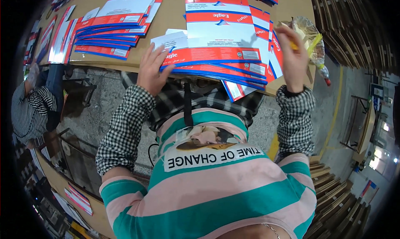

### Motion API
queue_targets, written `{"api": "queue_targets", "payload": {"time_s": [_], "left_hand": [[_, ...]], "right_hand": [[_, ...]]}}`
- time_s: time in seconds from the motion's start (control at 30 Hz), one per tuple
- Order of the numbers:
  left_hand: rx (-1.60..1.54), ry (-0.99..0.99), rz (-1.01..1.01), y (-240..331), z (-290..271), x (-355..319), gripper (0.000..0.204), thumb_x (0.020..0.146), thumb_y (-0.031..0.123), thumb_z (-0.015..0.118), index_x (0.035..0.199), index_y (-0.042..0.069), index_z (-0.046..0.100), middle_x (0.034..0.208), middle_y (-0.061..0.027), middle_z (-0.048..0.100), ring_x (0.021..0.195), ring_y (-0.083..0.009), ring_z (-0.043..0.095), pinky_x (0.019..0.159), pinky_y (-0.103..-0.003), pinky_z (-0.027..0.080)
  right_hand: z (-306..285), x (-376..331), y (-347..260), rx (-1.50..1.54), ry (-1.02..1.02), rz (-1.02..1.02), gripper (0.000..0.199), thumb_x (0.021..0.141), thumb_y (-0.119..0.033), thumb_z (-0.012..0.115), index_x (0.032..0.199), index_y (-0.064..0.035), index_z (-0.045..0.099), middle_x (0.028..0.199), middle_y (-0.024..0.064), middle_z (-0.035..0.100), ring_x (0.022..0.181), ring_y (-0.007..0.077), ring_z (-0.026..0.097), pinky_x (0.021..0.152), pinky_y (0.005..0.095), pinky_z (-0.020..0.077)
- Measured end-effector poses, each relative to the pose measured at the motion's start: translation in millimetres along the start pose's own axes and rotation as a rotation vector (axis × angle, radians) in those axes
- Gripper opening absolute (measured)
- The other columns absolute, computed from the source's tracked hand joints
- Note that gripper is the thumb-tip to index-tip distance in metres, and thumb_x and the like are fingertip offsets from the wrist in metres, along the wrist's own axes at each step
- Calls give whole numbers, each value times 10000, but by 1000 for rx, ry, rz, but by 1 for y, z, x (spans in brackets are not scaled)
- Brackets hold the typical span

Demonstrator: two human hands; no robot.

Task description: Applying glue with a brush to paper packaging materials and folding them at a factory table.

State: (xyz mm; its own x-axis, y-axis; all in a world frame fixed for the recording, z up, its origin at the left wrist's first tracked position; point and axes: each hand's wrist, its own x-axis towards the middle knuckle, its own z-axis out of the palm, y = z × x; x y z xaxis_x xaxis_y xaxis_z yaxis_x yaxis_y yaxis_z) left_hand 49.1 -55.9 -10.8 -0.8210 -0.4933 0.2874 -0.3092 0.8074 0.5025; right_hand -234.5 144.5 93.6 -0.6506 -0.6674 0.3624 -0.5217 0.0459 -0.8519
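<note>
**Flat cartons stacked, work part done**

The brown cardboard tabletop (175, 14) spreads ahead of both hands, carrying several fanned stacks of flat red, white and blue printed cartons. The nearest stack (221, 43) lies between the hands and looks well built up; a second stack (112, 31) sits beyond the left hand. The left hand (152, 70) rests open, fingers spread on the near stack's edge by a small white paper slip (171, 40). The right hand (293, 58) is raised, pinching a small yellow piece (294, 45). More sorting seems left.

Flat carton stacks (221, 43) side by side on table (175, 14)
</note>
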Motion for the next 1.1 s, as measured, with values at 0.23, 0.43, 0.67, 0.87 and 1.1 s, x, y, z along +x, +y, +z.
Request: {"api": "queue_targets", "payload": {"time_s": [0.23, 0.43, 0.67, 0.87, 1.1], "left_hand": [[53, -118, -129, -8, -3, -10, 586, 791, 377, 651, 1230, 19, 502, 1335, -214, 410, 1291, -405, 279, 1062, -497, 214], [-25, -69, -163, -10, -7, -14, 552, 772, 399, 664, 1149, 5, 577, 1253, -201, 504, 1269, -397, 323, 1054, -435, 276], [-261, 63, -246, -8, -14, -15, 450, 763, 313, 700, 1050, -24, 620, 1125, -213, 586, 1159, -327, 489, 983, -395, 388], [-520, 157, -409, -1, -32, -4, 379, 748, 259, 724, 960, -45, 645, 1051, -222, 615, 1071, -285, 565, 900, -357, 455], [-604, 248, -342, 3, -48, 12, 377, 752, 210, 720, 984, -67, 612, 1043, -211, 614, 996, -260, 594, 862, -331, 471]], "right_hand": [[37, -18, 52, -553, -287, -145, 462, 737, -169, 698, 1130, 11, 535, 1200, 207, 496, 1168, 333, 458, 960, 386, 396], [37, -34, 55, -651, -531, -93, 757, 653, -234, 783, 1259, 36, 419, 1328, 229, 376, 1298, 367, 281, 1053, 408, 294], [27, -21, 66, -723, -477, 61, 549, 684, -5, 682, 1203, -55, 512, 1375, 193, 330, 1326, 361, 234, 1062, 415, 290], [28, 3, 54, -429, -309, -94, 354, 696, 84, 587, 1018, -62, 600, 1371, 182, 353, 1311, 359, 285, 1034, 401, 335], [18, 31, 10, -295, -204, -129, 229, 713, 33, 597, 932, -29, 575, 1359, 164, 387, 1260, 300, 385, 971, 349, 371]]}}
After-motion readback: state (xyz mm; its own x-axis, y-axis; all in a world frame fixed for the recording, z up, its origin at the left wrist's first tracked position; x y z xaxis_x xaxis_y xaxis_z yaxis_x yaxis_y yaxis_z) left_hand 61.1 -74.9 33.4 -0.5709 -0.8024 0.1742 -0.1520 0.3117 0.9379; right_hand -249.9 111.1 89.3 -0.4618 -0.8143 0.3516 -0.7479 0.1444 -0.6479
